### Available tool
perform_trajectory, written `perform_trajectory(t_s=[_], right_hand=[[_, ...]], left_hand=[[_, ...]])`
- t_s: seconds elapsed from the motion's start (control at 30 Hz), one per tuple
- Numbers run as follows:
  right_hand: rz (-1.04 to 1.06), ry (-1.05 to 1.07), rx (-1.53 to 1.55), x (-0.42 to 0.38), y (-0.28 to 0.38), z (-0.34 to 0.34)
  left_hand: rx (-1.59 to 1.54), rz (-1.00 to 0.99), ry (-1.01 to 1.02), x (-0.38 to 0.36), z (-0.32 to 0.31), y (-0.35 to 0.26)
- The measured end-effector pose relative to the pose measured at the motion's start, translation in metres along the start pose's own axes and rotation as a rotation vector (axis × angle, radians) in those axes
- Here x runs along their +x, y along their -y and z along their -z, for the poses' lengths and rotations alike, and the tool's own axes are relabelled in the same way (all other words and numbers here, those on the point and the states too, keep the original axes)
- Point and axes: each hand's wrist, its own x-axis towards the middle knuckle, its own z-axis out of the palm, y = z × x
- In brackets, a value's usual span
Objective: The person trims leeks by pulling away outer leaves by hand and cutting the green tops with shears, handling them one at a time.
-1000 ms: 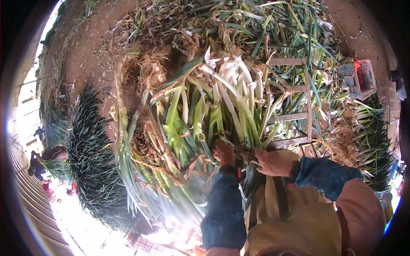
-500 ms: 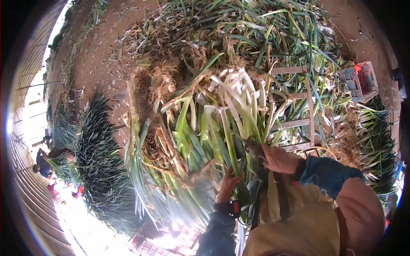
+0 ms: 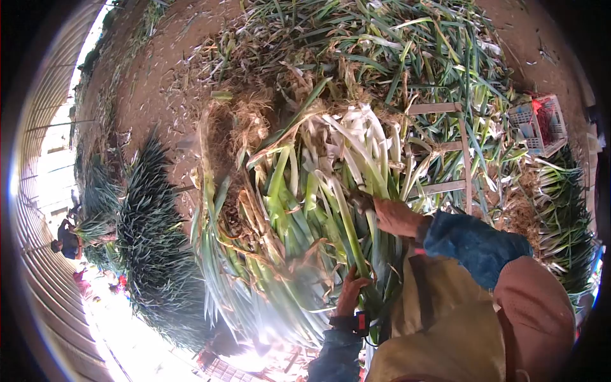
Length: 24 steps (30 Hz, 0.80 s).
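A thick heap of leeks (image 3: 296,223) lies before me, white stems toward the far side and green leaves toward me. My left hand (image 3: 349,291), with a dark band on the wrist, is closed round the green part of one leek (image 3: 347,219), whose pale stem points away over the heap. In a blue sleeve, my right hand (image 3: 398,218) reaches in from the right, its fingers curled round a small dark tool (image 3: 363,199) whose shape I cannot tell. The tool sits right at the stems, beside the held leek.
A wooden frame (image 3: 468,162) lies right of the heap, with a plastic crate (image 3: 538,124) beyond it. Leaf trimmings (image 3: 382,51) cover the ground ahead. Leek stacks stand at left (image 3: 156,248) and right (image 3: 563,216). Another person (image 3: 69,239) is bent over at far left.
My right hand has moved left and a little forward with the dark tool. My left hand has shifted right and slightly nearer me, and the held leek's stem lies more plainly exposed.
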Motion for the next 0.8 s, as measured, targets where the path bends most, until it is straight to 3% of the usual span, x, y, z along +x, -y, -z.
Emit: perform_trajectory(t_s=[0.13, 0.27, 0.3, 0.33, 0.4, 0.43, 0.47, 0.53, 0.6, 0.67, 0.73, 0.77, 0.8], right_hand=[[0.009, -0.041, -0.213, 0.044, -0.003, 0.002], [0.038, -0.139, -0.078, 0.035, -0.005, 0.005], [0.076, -0.093, -0.136, 0.021, 0.013, 0.020], [-0.003, 0.098, 0.053, 0.005, 0.032, 0.035], [0.185, 0.013, 0.011, -0.031, 0.054, 0.032], [0.113, 0.075, 0.039, -0.035, 0.048, 0.025], [0.037, 0.136, 0.061, -0.040, 0.036, 0.016], [-0.079, 0.164, -0.033, -0.043, -0.004, 0.005], [-0.053, 0.035, -0.190, -0.043, -0.055, 0.007], [-0.092, 0.004, -0.172, -0.044, -0.057, 0.017], [-0.096, -0.009, -0.140, -0.049, -0.054, 0.022], [-0.086, -0.009, -0.113, -0.053, -0.044, 0.023], [-0.076, -0.008, -0.085, -0.057, -0.034, 0.024]], left_hand=[[0.003, -0.007, 0.024, -0.003, -0.001, -0.001], [-0.027, 0.092, -0.014, -0.006, -0.008, -0.001], [-0.007, 0.058, 0.008, -0.001, -0.013, -0.003], [0.004, 0.029, 0.018, 0.007, -0.020, -0.005], [-0.039, -0.061, 0.079, 0.033, -0.021, 0.021], [-0.090, -0.122, 0.140, 0.059, -0.016, 0.045], [0.339, -0.521, -0.039, 0.080, -0.019, 0.051], [0.352, -0.753, -0.186, 0.103, -0.016, 0.028], [0.419, -0.717, -0.456, 0.096, 0.028, -0.024], [0.074, -0.875, -0.839, 0.070, 0.077, -0.054], [0.943, -0.271, -1.267, 0.033, 0.129, -0.065], [1.113, -0.412, -1.352, 0.034, 0.160, -0.037], [1.051, -0.328, -1.294, 0.026, 0.159, -0.027]])
